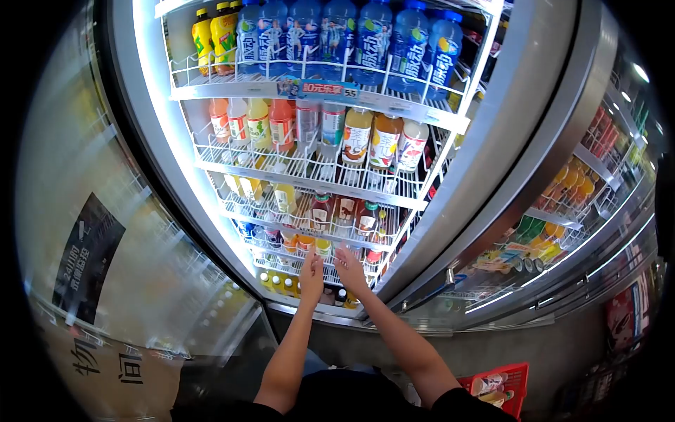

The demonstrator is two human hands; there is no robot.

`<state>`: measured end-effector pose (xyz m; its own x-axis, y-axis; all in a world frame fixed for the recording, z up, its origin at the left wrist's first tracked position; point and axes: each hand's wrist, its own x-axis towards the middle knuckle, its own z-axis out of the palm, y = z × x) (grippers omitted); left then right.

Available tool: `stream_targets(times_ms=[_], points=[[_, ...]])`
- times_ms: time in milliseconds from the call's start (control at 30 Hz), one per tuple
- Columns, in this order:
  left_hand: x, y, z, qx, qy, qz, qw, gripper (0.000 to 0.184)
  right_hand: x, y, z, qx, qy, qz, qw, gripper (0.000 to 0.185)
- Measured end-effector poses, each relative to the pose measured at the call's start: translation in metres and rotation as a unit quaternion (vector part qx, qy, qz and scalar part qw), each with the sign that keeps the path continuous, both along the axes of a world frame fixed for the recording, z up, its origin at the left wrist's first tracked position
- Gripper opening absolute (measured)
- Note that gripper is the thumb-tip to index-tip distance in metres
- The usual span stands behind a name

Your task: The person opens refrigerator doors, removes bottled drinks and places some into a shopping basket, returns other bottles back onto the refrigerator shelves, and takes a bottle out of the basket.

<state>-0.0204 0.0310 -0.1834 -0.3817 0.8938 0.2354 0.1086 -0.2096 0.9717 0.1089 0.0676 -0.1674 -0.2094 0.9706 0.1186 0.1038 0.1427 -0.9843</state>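
My left hand (311, 278) and my right hand (350, 269) reach side by side into an upright drinks fridge, in front of its lower shelves. Both are open and hold nothing I can see, with a narrow gap between them and the palms turned partly toward each other. Just beyond the fingertips stand small bottles with orange and yellow drinks (305, 241). Below my left hand is a row of yellow bottles (277, 283). Dark-capped bottles (341, 295) stand under my right hand. Whether any fingertip touches a bottle or the wire shelf, I cannot tell.
Blue bottles (373, 42) fill the top shelf, with tea and juice bottles (387, 141) beneath. The glass door (162, 295) stands open at left. A closed fridge (555, 204) is on the right. A red basket (517, 387) holding bottles sits on the floor at lower right.
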Motion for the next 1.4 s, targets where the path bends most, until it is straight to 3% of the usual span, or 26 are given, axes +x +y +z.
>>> stream_targets(times_ms=[100, 367, 467, 533, 767, 1000, 1267, 1400], points=[[0.018, -0.036, 0.000, -0.057, -0.078, 0.004, 0.995, 0.036, 0.024, -0.024, -0.010, -0.010, 0.023, 0.036, 0.999, 0.052], [0.064, -0.095, 0.023, -0.058, -0.068, -0.037, 0.995, 0.033, 0.088, -0.115, -0.001, -0.122, 0.155, 0.072, 0.978, 0.040], [0.078, -0.110, 0.022, -0.040, -0.020, -0.096, 0.994, 0.033, 0.103, -0.140, 0.003, -0.137, 0.195, 0.036, 0.971, 0.036], [0.093, -0.125, 0.037, -0.068, -0.070, -0.136, 0.986, 0.033, 0.109, -0.156, 0.003, -0.131, 0.214, 0.021, 0.968, 0.038], [0.115, -0.174, 0.023, -0.048, -0.068, -0.181, 0.980, 0.030, 0.131, -0.213, 0.013, -0.119, 0.234, -0.019, 0.965, 0.039], [0.095, -0.230, 0.052, -0.047, -0.055, -0.206, 0.976, 0.032, 0.141, -0.280, 0.021, -0.114, 0.260, -0.114, 0.952, 0.038], [0.107, -0.302, 0.034, -0.110, -0.104, -0.231, 0.961, 0.035, 0.175, -0.392, 0.001, -0.098, 0.280, -0.227, 0.928, 0.041], [0.140, -0.344, 0.043, -0.131, -0.085, -0.294, 0.943, 0.034, 0.207, -0.431, 0.022, -0.062, 0.302, -0.274, 0.911, 0.039]])
